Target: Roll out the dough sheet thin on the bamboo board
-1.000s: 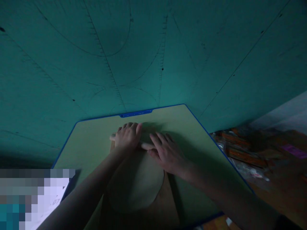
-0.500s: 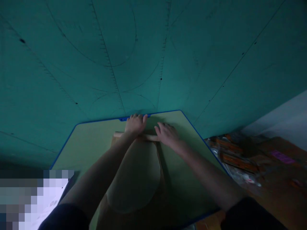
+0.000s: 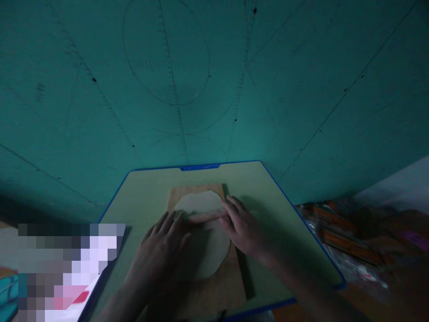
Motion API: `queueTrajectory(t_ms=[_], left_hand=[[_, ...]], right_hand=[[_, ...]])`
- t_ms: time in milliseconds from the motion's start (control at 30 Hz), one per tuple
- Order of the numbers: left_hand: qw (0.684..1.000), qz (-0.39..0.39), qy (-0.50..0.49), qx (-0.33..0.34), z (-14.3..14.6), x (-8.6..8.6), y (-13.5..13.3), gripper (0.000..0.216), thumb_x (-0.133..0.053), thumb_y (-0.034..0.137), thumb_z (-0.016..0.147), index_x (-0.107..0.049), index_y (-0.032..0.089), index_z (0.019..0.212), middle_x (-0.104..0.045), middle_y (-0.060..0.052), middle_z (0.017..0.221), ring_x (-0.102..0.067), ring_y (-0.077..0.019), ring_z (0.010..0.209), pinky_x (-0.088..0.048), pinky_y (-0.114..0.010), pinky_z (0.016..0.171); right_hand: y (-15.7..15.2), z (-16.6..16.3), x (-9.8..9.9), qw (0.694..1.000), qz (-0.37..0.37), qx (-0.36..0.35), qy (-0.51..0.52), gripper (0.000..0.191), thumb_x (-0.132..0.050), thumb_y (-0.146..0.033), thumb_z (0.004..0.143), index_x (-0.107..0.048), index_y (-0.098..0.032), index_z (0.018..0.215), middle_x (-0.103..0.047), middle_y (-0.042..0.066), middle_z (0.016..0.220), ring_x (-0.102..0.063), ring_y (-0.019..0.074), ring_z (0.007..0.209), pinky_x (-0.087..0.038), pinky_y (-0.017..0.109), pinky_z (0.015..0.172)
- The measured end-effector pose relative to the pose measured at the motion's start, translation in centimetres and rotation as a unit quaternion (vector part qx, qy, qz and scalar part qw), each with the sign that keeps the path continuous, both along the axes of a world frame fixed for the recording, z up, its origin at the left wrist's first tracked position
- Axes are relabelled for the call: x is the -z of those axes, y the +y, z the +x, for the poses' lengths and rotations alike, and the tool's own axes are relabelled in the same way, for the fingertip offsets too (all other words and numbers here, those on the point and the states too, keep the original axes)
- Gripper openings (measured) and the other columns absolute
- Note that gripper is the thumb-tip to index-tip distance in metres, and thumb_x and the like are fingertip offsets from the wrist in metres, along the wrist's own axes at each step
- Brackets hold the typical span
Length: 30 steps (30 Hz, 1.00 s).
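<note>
A thin wooden rolling pin (image 3: 205,218) lies across a flat, rounded sheet of dough (image 3: 209,255). The dough rests on a wooden board (image 3: 217,297) whose near left part is hidden by my left arm. My left hand (image 3: 164,246) covers the pin's left end, its long fingers over the far side and its thumb on the near side. At the other end, my right hand (image 3: 241,223) has its fingers curled round the pin, close to the board's right edge.
The board stands on a pale tabletop (image 3: 275,219) with a blue rim. A green wall (image 3: 284,89) with drawn lines rises behind it. On the right, plastic-wrapped orange-brown items (image 3: 351,246) sit below the tabletop. A blurred-out patch (image 3: 77,268) covers the lower left.
Both hands have drawn the rolling pin back from the board's far end onto the dough. The far part of the dough now shows beyond the pin. The camera view has shifted.
</note>
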<state>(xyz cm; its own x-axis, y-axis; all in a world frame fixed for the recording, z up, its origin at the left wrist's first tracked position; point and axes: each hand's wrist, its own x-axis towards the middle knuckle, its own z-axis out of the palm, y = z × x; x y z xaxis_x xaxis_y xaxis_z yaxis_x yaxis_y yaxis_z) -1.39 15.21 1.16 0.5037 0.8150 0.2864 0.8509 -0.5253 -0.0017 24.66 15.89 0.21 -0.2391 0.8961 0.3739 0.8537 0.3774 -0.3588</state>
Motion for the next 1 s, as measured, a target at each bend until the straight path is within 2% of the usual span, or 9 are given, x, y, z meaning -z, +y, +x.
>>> queueTrajectory(t_ms=[133,233,367,433,500,667,767,867,1000], left_hand=[[0.996,0.089,0.020,0.019,-0.4,0.6,-4.3,0.047,-0.043,0.028,0.097,-0.050,0.022,0.143,-0.064,-0.014,0.139,-0.062,-0.0357,0.125,-0.055,-0.054,0.092],[0.996,0.084,0.013,-0.011,0.7,0.6,-4.4,0.048,-0.046,0.033,0.097,-0.051,0.017,0.142,-0.065,-0.017,0.137,-0.060,-0.0375,0.127,-0.051,-0.058,0.099],[1.000,0.015,0.003,-0.027,3.1,0.6,-0.9,0.049,-0.045,0.040,0.100,-0.056,0.011,0.138,-0.061,-0.021,0.141,-0.053,-0.0359,0.137,-0.041,-0.055,0.113],[0.997,-0.017,0.000,-0.079,4.0,0.4,1.5,0.056,-0.044,0.048,0.101,-0.057,0.007,0.138,-0.059,-0.023,0.143,-0.050,-0.0390,0.139,-0.038,-0.055,0.115],[0.992,-0.046,-0.003,-0.119,4.4,0.1,4.0,0.061,-0.040,0.047,0.103,-0.051,0.004,0.144,-0.050,-0.025,0.151,-0.041,-0.0394,0.146,-0.033,-0.055,0.119],[0.977,-0.103,-0.011,-0.189,3.9,-0.9,10.0,0.061,-0.032,0.048,0.104,-0.050,0.007,0.146,-0.051,-0.025,0.150,-0.041,-0.0404,0.145,-0.035,-0.059,0.114],[0.975,-0.095,-0.017,-0.198,3.4,-1.4,12.2,0.058,-0.034,0.044,0.104,-0.052,0.005,0.143,-0.052,-0.025,0.149,-0.046,-0.0371,0.141,-0.039,-0.052,0.113],[0.977,-0.076,-0.022,-0.200,3.5,-1.6,11.8,0.055,-0.032,0.040,0.104,-0.052,0.006,0.142,-0.051,-0.023,0.151,-0.045,-0.0338,0.143,-0.037,-0.046,0.115],[0.983,-0.063,-0.015,-0.174,3.9,-0.6,6.6,0.059,-0.033,0.044,0.104,-0.050,0.005,0.144,-0.049,-0.022,0.153,-0.040,-0.0359,0.146,-0.033,-0.049,0.118]], right_hand=[[-1.6,0.1,-1.0,0.999,0.031,-0.043,0.008,0.035,-0.044,-0.032,0.102,-0.062,-0.016,0.127,-0.064,0.016,0.133,-0.059,0.0292,0.126,-0.050,0.049,0.107],[-0.6,-0.5,-1.2,0.999,0.015,-0.028,-0.005,0.037,-0.040,-0.032,0.103,-0.064,-0.014,0.125,-0.065,0.017,0.131,-0.062,0.0283,0.119,-0.053,0.045,0.101],[3.0,-2.5,-1.0,0.996,-0.006,0.000,-0.089,0.046,-0.039,-0.035,0.103,-0.060,-0.011,0.136,-0.055,0.022,0.145,-0.055,0.0332,0.130,-0.044,0.050,0.109],[5.4,-3.6,-1.0,0.991,-0.002,0.005,-0.134,0.048,-0.040,-0.037,0.102,-0.058,-0.013,0.139,-0.048,0.021,0.152,-0.046,0.0351,0.139,-0.034,0.053,0.116],[8.1,-4.5,-1.2,0.989,-0.004,0.007,-0.151,0.047,-0.040,-0.036,0.102,-0.058,-0.014,0.139,-0.048,0.020,0.153,-0.045,0.0343,0.139,-0.030,0.052,0.118],[14.5,-6.1,-2.1,0.990,-0.043,0.021,-0.130,0.040,-0.041,-0.031,0.100,-0.063,-0.016,0.130,-0.058,0.017,0.140,-0.053,0.0309,0.127,-0.039,0.045,0.108],[16.6,-6.8,-2.5,0.990,-0.056,0.044,-0.118,0.038,-0.038,-0.028,0.100,-0.064,-0.015,0.125,-0.062,0.018,0.133,-0.056,0.0303,0.122,-0.042,0.044,0.103],[15.9,-6.9,-2.6,0.990,-0.060,0.053,-0.120,0.037,-0.038,-0.025,0.099,-0.065,-0.013,0.123,-0.063,0.018,0.131,-0.058,0.0297,0.120,-0.043,0.042,0.102],[10.3,-5.5,-1.9,0.989,-0.061,0.030,-0.134,0.042,-0.040,-0.031,0.101,-0.061,-0.013,0.132,-0.061,0.018,0.138,-0.055,0.0314,0.128,-0.040,0.046,0.109]])
